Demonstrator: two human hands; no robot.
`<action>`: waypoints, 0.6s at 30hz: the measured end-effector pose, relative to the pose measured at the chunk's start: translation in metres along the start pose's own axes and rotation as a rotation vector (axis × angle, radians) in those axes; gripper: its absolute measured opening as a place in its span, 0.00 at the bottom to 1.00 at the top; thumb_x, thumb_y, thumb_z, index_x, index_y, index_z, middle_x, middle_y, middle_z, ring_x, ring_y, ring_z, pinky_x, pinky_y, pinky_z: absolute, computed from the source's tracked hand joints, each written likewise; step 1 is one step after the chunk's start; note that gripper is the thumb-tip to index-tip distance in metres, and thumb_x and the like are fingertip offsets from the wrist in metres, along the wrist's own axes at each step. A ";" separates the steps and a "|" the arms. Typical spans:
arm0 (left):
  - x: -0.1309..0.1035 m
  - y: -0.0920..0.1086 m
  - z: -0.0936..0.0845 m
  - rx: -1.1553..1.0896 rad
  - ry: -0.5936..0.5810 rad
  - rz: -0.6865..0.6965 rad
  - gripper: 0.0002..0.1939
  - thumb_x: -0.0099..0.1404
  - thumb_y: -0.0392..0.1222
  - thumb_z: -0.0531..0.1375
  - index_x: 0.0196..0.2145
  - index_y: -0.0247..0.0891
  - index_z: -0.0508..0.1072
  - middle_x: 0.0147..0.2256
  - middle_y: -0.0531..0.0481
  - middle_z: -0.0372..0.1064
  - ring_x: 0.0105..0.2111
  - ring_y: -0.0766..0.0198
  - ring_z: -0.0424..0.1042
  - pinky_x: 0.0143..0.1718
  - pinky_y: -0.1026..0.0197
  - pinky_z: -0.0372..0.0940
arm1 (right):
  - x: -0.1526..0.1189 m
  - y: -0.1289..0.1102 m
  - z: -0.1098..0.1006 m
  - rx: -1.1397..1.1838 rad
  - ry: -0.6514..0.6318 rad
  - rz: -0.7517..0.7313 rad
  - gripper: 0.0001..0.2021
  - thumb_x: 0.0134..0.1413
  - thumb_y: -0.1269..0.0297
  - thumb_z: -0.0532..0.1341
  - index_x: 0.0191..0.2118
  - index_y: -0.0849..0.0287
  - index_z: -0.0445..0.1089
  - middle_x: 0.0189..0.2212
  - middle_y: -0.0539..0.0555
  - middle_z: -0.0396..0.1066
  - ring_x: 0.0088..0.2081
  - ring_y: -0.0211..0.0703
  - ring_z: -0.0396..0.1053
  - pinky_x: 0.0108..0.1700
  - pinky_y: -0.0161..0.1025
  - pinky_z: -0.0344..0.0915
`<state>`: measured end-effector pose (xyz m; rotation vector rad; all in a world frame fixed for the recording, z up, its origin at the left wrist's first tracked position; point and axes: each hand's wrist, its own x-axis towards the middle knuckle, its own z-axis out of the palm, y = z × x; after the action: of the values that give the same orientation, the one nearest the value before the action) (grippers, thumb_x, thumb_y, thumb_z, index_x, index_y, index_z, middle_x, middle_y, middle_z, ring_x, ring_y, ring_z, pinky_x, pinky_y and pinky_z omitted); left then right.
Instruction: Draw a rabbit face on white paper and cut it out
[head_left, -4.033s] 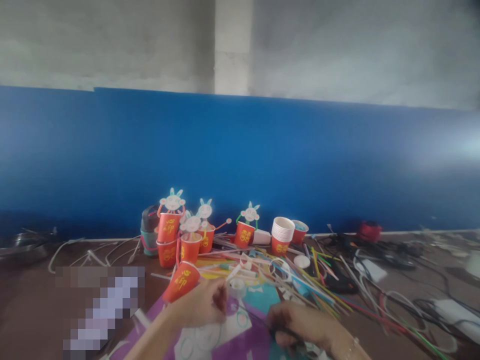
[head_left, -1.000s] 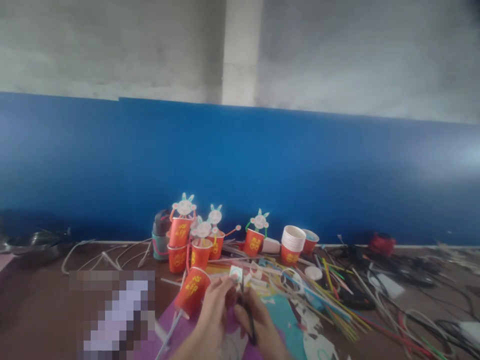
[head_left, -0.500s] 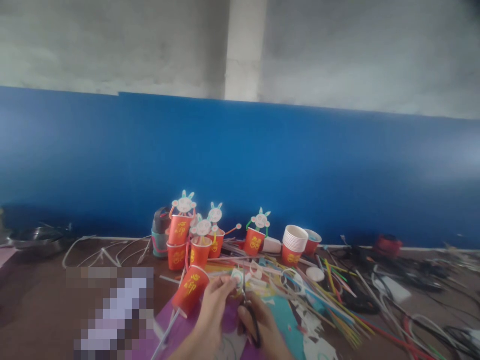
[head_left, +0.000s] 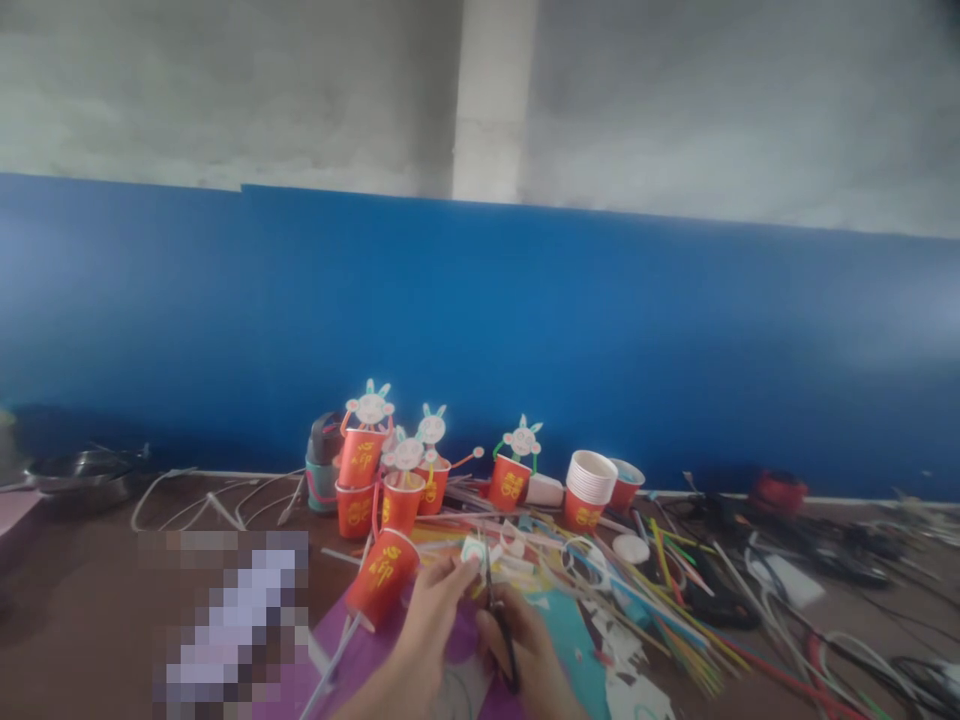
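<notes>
Between thumb and fingers, my left hand [head_left: 437, 607] pinches a small white paper piece [head_left: 473, 549] with a green outline. My right hand [head_left: 521, 640] is wrapped round black-handled scissors [head_left: 510, 655], whose blades point up beside the paper. Just left of my left hand, a red paper cup [head_left: 384, 580] lies tilted on purple paper [head_left: 330, 640], with a pale straw by it. Behind stand red cups [head_left: 401, 503] bearing paper rabbit faces [head_left: 408, 452] with thin coloured arms.
A stack of red cups [head_left: 589, 490] stands behind to the right. Loose coloured strips [head_left: 660, 610], white paper scraps [head_left: 630, 675] and teal paper [head_left: 559, 640] lie to the right. Cables and a black object [head_left: 720, 600] are farther right; a metal pan [head_left: 82, 475] is far left.
My left fingers have shifted slightly on the white paper piece, and more of it shows. The scissors remain in my right hand, close to the paper. The view has moved slightly.
</notes>
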<state>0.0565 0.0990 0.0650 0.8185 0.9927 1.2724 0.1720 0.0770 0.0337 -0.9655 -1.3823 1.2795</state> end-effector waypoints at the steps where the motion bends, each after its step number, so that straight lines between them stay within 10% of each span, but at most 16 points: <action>1: 0.001 0.000 0.000 0.013 0.005 0.010 0.21 0.45 0.55 0.69 0.18 0.37 0.66 0.18 0.56 0.62 0.21 0.69 0.61 0.23 0.67 0.57 | 0.000 -0.001 0.000 0.004 -0.001 0.000 0.24 0.46 0.39 0.62 0.30 0.56 0.60 0.17 0.42 0.57 0.18 0.33 0.54 0.21 0.32 0.52; 18: 0.014 -0.012 -0.007 0.084 -0.112 -0.018 0.23 0.44 0.60 0.68 0.17 0.38 0.66 0.14 0.57 0.60 0.14 0.68 0.61 0.16 0.65 0.55 | -0.002 -0.004 0.000 -0.015 -0.010 -0.013 0.22 0.48 0.39 0.59 0.28 0.55 0.59 0.19 0.44 0.59 0.19 0.35 0.57 0.22 0.33 0.53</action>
<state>0.0546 0.1109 0.0490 0.9340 0.9666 1.1625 0.1727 0.0747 0.0372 -0.9606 -1.4057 1.2674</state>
